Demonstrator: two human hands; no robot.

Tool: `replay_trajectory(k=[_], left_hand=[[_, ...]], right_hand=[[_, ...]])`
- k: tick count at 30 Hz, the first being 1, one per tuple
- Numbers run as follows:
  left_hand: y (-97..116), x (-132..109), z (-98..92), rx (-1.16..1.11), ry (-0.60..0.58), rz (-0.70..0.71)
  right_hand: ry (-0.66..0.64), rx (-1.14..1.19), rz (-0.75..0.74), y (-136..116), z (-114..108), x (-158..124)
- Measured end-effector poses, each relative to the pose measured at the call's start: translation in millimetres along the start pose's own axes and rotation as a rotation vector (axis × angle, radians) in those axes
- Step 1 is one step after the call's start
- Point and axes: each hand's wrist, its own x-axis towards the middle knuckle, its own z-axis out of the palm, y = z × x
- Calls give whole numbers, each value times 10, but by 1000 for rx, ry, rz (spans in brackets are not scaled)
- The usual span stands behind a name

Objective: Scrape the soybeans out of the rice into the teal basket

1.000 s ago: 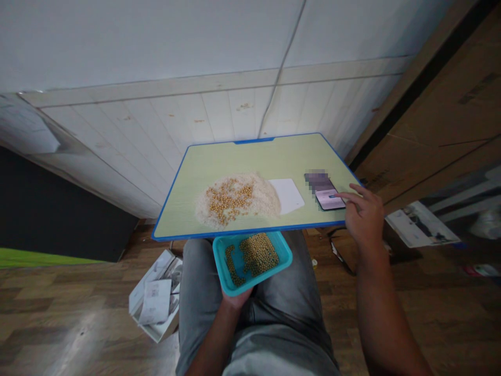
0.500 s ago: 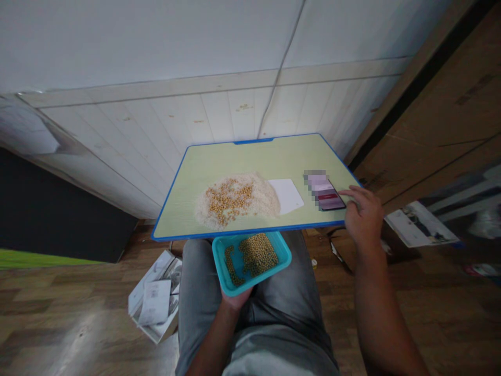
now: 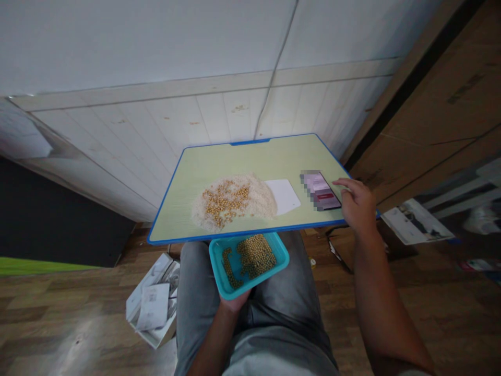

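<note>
My left hand [image 3: 236, 301] supports a turquoise plastic basket [image 3: 216, 266] from beneath, over my lap; most of its fingers are hidden under it. Soybeans [image 3: 257, 254] lie in the basket, a large heap at right and a narrow strip at left. My right hand [image 3: 358, 201] hovers at the table's right edge with its index finger stretched out beside a smartphone [image 3: 324, 193], holding nothing. On the table, a pile of white rice [image 3: 260, 196] has soybeans [image 3: 225, 201] scattered over its left part. A white card [image 3: 287, 196] lies partly under the rice.
The small folding table [image 3: 219, 159] has a pale green top with a blue rim and stands against a white panelled wall. An open white box [image 3: 156, 303] with papers sits on the floor at left. Large brown cardboard [image 3: 430, 130] stands at right.
My right index finger has lifted away from the phone's screen side and the hand has risen slightly. The whole view has shifted a little; the basket stays in my left hand.
</note>
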Motion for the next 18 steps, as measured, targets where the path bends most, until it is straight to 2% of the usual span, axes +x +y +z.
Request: replay_trajectory(k=[3, 5, 7, 9, 12, 14, 18], left_hand=[[-39, 61, -88, -133, 125, -64], [-77, 108, -157, -192, 138, -74], [-127, 168, -247, -206, 96, -66], [-180, 241, -353, -189, -2, -48], [-235, 349, -502, -189, -46, -53], [-248, 399, -577, -197, -75, -55], [-257, 442, -682, -243, -208, -57]], right_hand=[[-48, 47, 13, 39, 35, 167], [-90, 76, 12, 75, 61, 269], [-125, 91, -3, 121, 90, 355], [-155, 104, -21, 178, 120, 420], [-193, 157, -42, 272, 154, 476], [-217, 196, -58, 330, 163, 491], [-246, 221, -79, 411, 162, 495]])
